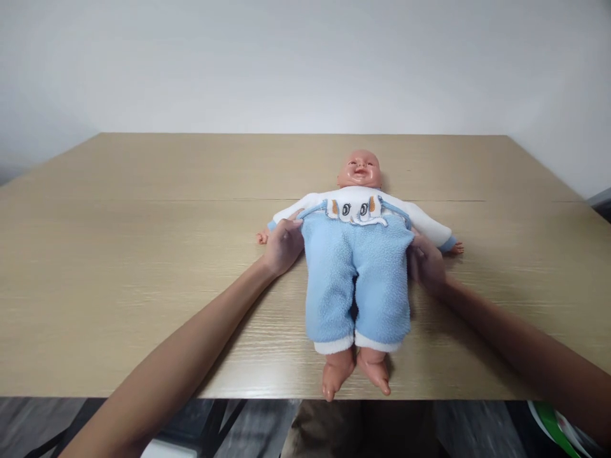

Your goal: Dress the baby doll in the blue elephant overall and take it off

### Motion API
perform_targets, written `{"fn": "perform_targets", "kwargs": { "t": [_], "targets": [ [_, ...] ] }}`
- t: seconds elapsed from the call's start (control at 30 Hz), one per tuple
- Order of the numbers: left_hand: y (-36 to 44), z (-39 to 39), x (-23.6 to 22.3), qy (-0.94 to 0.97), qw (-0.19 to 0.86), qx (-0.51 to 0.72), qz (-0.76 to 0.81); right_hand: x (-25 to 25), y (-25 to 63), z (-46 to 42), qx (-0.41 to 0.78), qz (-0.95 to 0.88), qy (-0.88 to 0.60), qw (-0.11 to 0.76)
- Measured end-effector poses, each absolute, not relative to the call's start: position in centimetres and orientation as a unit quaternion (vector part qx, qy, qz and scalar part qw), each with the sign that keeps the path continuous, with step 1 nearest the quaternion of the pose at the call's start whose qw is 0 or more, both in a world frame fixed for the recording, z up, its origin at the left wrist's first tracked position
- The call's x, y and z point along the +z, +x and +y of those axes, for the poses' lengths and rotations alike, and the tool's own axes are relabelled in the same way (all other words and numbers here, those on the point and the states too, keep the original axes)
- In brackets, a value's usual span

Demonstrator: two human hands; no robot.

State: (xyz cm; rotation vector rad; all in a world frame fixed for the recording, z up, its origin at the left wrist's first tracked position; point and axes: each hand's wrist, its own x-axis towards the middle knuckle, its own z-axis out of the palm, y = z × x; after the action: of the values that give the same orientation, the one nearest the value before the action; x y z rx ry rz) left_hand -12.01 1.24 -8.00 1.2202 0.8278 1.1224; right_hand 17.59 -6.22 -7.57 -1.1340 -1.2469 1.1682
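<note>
A baby doll [360, 170] lies on its back on the table, head away from me and feet at the front edge. It wears a white long-sleeved top [424, 221] with blue cuffs and fuzzy light-blue overalls [329, 273] with white hems. An animal-face bib [356, 208] with stitched eyes sits on the chest. My left hand [285, 245] pinches the overalls at the waist on the left side. My right hand [426, 259] grips the opposite side of the waist, its fingertips partly hidden by the fabric.
The wooden table [143, 254] spreads wide around the doll, with a seam across it and a white wall [305, 63] behind. Below the front edge are my legs [358, 429], dark metal table legs and a green-and-white round object [554, 423] at the lower right.
</note>
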Motion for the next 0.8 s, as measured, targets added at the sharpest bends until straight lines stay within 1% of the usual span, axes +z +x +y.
{"fn": "perform_targets", "kwargs": {
  "t": [0.1,0.17,0.23,0.3,0.43,0.53,0.67,0.8],
  "targets": [
    [-11.6,1.0,-7.7,0.505,0.616,0.497,0.345,-7.4,18.3,-6.3,0.448,-0.534,-0.478,0.534],
    [-11.4,0.9,-7.9,0.495,0.607,0.517,0.346,-7.2,19.0,-6.3,0.387,-0.583,-0.504,0.507],
    [-11.3,0.8,-8.1,0.500,0.588,0.529,0.353,-6.9,19.7,-6.3,0.359,-0.616,-0.508,0.484],
    [-11.3,0.7,-8.2,0.527,0.560,0.529,0.360,-6.4,20.1,-6.2,0.396,-0.608,-0.485,0.488],
    [-11.4,0.5,-7.7,0.605,0.478,0.515,0.376,-5.2,20.2,-5.6,0.524,-0.534,-0.426,0.508],
    [-11.5,0.5,-7.4,0.637,0.422,0.515,0.389,-4.4,20.1,-4.7,0.578,-0.499,-0.419,0.491],
    [-11.8,0.8,-8.1,0.647,0.371,0.540,0.390,-3.6,20.0,-2.9,0.585,-0.494,-0.433,0.476],
    [-12.3,1.2,-9.5,0.674,0.296,0.567,0.371,-2.2,19.4,-0.9,0.547,-0.527,-0.457,0.462]
  ]
}}
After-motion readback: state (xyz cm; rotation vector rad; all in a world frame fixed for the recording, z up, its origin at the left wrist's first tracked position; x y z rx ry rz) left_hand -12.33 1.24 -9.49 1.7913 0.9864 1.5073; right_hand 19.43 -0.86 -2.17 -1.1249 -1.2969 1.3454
